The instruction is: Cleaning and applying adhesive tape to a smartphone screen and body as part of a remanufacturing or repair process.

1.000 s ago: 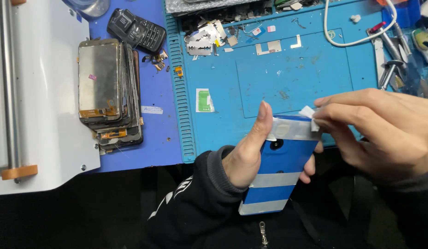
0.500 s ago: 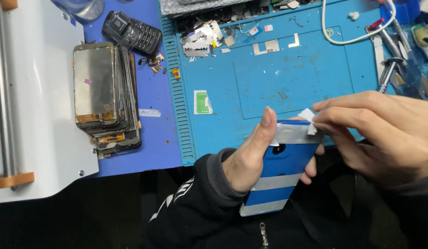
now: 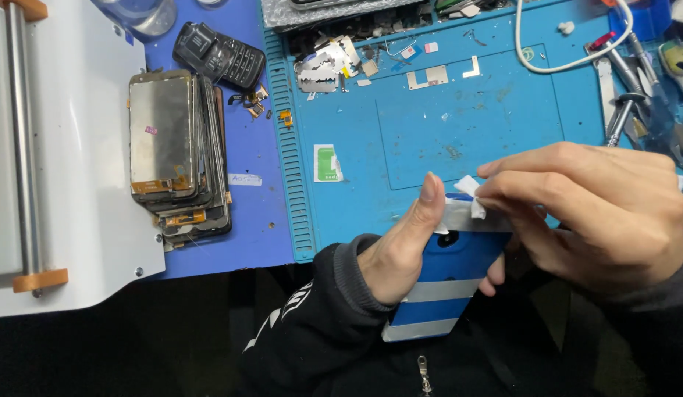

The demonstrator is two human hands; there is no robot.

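Note:
My left hand (image 3: 399, 246) grips a blue phone-shaped panel (image 3: 444, 283) with pale tape bands across it, thumb raised along its left edge. My right hand (image 3: 588, 209) pinches a small white tab (image 3: 470, 192) at the panel's top edge, fingers curled over the upper band. Both hands hover at the front edge of the blue work mat (image 3: 459, 125). Black sleeves cover both wrists.
A stack of phone screens (image 3: 172, 147) lies left on a purple mat, with a black keypad phone (image 3: 218, 55) behind it. A white machine (image 3: 54, 169) with a metal roller stands far left. Metal scraps (image 3: 326, 66), a white cable (image 3: 569, 51) and tweezers (image 3: 624, 103) lie at the mat's back and right.
The view has drifted slightly, so the mat sits a little more to the left in the picture. My hands stay on the panel, the right fingers still pinching the white tab.

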